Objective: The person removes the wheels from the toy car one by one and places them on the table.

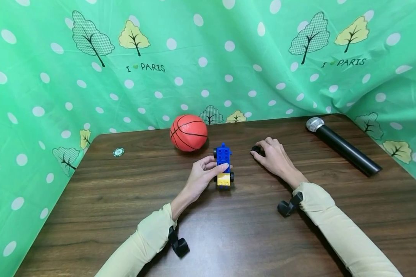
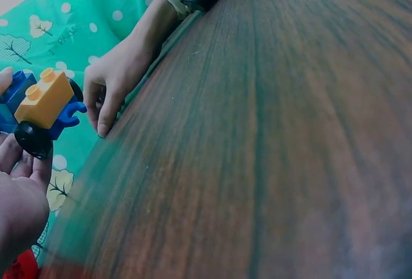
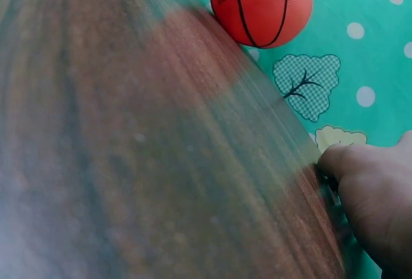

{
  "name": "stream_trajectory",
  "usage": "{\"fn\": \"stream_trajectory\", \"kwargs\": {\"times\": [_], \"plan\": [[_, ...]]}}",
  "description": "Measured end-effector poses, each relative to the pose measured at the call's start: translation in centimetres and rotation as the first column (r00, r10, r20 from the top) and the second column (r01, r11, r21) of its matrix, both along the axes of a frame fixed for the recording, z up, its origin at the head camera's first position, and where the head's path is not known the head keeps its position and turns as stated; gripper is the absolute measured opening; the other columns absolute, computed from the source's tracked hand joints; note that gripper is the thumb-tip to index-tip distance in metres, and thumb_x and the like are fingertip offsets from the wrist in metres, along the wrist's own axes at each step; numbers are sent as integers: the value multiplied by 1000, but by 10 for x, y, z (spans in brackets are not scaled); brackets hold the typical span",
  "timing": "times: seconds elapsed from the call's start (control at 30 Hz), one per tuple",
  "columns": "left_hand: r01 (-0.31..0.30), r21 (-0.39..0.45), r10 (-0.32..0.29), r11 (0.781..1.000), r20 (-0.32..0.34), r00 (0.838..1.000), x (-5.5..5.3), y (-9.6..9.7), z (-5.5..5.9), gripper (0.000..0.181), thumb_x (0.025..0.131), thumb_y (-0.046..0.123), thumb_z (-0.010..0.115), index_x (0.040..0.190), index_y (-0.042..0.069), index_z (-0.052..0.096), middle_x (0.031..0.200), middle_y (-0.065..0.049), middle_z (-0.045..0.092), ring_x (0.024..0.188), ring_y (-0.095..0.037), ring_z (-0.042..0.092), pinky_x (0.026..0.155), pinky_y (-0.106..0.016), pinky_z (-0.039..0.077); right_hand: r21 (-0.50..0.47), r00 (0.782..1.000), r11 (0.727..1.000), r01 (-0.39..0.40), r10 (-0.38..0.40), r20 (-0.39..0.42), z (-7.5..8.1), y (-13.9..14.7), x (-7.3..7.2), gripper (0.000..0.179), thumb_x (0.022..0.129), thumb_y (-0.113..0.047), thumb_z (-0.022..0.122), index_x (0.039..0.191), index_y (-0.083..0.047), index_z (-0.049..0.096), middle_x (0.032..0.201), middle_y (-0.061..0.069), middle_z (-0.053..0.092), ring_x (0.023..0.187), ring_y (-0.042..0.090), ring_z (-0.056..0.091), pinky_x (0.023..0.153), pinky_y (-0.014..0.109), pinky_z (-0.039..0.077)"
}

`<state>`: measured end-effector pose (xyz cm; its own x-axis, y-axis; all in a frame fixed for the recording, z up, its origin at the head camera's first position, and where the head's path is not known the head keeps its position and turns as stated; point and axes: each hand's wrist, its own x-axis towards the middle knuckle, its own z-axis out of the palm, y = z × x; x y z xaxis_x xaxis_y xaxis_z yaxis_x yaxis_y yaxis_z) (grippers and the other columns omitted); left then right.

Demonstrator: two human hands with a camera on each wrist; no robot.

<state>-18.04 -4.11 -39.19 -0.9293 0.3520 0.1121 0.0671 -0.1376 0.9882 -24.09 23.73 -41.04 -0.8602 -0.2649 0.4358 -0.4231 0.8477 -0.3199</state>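
Note:
My left hand [image 1: 202,177] holds a toy car of building blocks [image 1: 223,156] between thumb and fingers, just over the table. Blue blocks form its front and a yellow block [image 2: 45,102] its rear. Black wheels [image 2: 33,140] show at both rear corners and the front left; a bare blue peg [image 1: 230,153] juts out at the front right. To the right of the car, my right hand [image 1: 274,158] pinches a small black round piece [image 1: 257,149] close to the tabletop. Its fingers partly cover the piece, so I cannot tell whether it is a wheel.
Behind the car sits a red toy basketball [image 1: 188,133] by the table's back edge. A black microphone [image 1: 346,148] with a silver head lies at the right. Far left is a poker chip [image 1: 118,152]. A green printed curtain [image 1: 194,77] hangs behind the wooden table [image 1: 107,215].

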Motion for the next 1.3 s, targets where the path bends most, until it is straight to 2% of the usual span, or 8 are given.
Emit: {"fn": "stream_trajectory", "kwargs": {"times": [0.2, 0.5, 0.63, 0.73, 0.87, 1.0, 1.1, 1.3], "plan": [[-9, -5, 9, 1000, 5, 1000, 2, -1, -1, 31, 97, 16, 72, 122, -1, 65, 109, -14, 76, 101, -20, 72, 93, -32, 53, -2, 1000, 1000, 9, -9, -1, 0, -1, 3, 32, 96, -22, 74, 111, 6, 70, 98, 19, 60, 92, 41, 53, 79, 57, 44], [-10, 3, 10, 1000, -9, 1000, 2, 0, -4, 30, 97, 17, 73, 119, -1, 66, 109, -13, 76, 100, -20, 72, 92, -31, 53, -60, 1000, 998, 26, -25, 10, 0, 1, 9, 34, 98, -24, 72, 116, 4, 67, 101, 20, 63, 94, 40, 55, 82, 58, 43], [-17, 14, 17, 1000, -18, 1000, 0, 1, -4, 30, 96, 17, 73, 119, -1, 66, 108, -13, 77, 97, -20, 73, 90, -31, 54, -118, 1000, 993, 15, -16, -13, 2, -2, 14, 27, 99, -21, 69, 113, 2, 67, 98, 16, 64, 91, 35, 55, 80, 52, 44], [-25, 21, 25, 999, -28, 999, -2, 2, -3, 27, 96, 16, 73, 116, -1, 66, 107, -14, 77, 98, -20, 73, 90, -30, 53, -167, 999, 986, -28, 21, -40, 3, -8, 20, 21, 100, -19, 68, 110, -1, 68, 92, 10, 62, 85, 29, 53, 75, 45, 43], [-31, 31, 32, 999, -33, 999, -4, 3, -3, 23, 97, 16, 73, 113, 0, 66, 107, -13, 77, 99, -20, 73, 92, -31, 53, -260, 992, 957, -127, 120, -45, 7, -22, 34, 13, 101, -14, 67, 108, -3, 70, 89, 4, 62, 82, 21, 55, 71, 37, 45], [-60, 10, 61, 998, -31, 998, -4, 4, -3, 28, 96, 16, 74, 116, -3, 66, 105, -10, 76, 98, -17, 70, 91, -30, 53, -373, 973, 906, -201, 228, 29, 9, -40, 51, 13, 104, -11, 62, 110, -3, 70, 93, 4, 68, 83, 16, 61, 72, 34, 51], [-94, -18, 93, 995, -40, 995, -3, 4, -4, 33, 94, 17, 75, 117, -5, 66, 103, -6, 73, 97, -15, 66, 88, -28, 52, -447, 948, 868, -218, 296, 113, 10, -52, 63, 18, 108, -13, 56, 114, -3, 69, 92, 4, 69, 83, 17, 63, 74, 32, 51], [-120, -18, 118, 993, -53, 992, -3, 5, -4, 31, 94, 16, 74, 115, -4, 66, 99, -4, 69, 92, -15, 62, 85, -27, 52, -555, 879, 808, -196, 396, 265, 13, -68, 78, 23, 112, -17, 48, 119, -3, 66, 89, 6, 65, 83, 22, 64, 74, 33, 54]]}}
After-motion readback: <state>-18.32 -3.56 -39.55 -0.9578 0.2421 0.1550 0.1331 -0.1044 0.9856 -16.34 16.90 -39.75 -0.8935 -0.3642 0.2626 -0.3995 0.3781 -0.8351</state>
